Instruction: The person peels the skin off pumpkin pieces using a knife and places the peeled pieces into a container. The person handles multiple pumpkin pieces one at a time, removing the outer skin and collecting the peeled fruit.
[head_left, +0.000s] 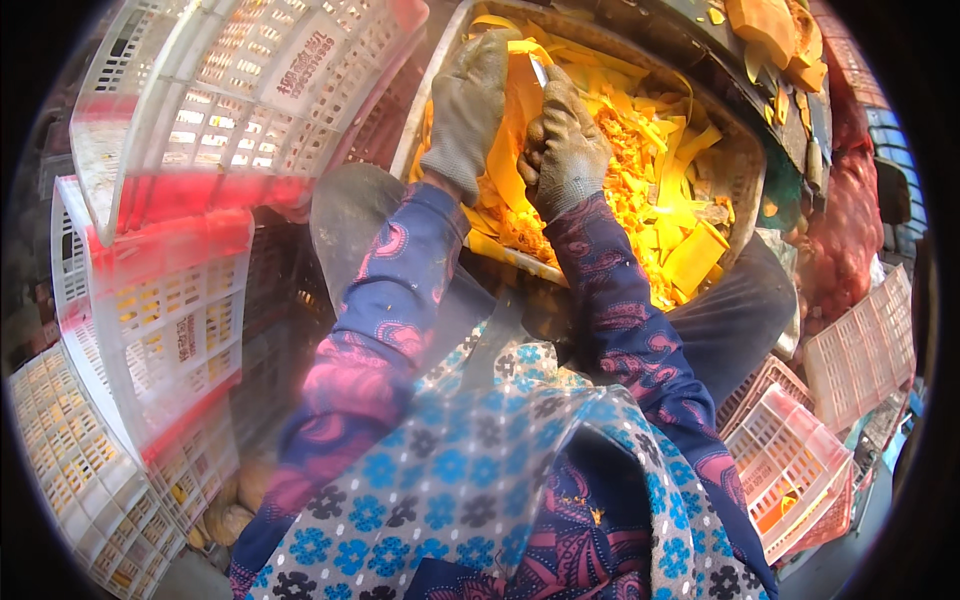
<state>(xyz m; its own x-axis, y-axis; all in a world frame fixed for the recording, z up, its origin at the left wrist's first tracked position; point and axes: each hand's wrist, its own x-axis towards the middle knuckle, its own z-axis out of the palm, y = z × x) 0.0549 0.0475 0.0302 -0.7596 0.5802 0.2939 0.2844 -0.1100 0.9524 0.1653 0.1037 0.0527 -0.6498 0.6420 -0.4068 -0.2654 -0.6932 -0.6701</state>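
My left hand (469, 105), in a dirty grey work glove, grips the side of a long piece of orange pumpkin (517, 112). My right hand (564, 139), gloved too, is closed around a peeling tool or small blade (538, 70), whose metal end shows at the top of the pumpkin piece; the handle is hidden in the fist. Both hands are over a pale plastic tub (752, 176) between my knees. Pumpkin peelings (679, 154) and orange pulp (619, 176) fill much of the tub, with a thick pumpkin chunk (694, 255) near its right side.
White and red plastic crates (247, 97) are stacked at left, close to my left knee. A board (731, 67) with pumpkin chunks (765, 26) and a handled tool (814, 161) lies beyond the tub. At right are a red mesh sack (844, 225) and more crates (787, 465).
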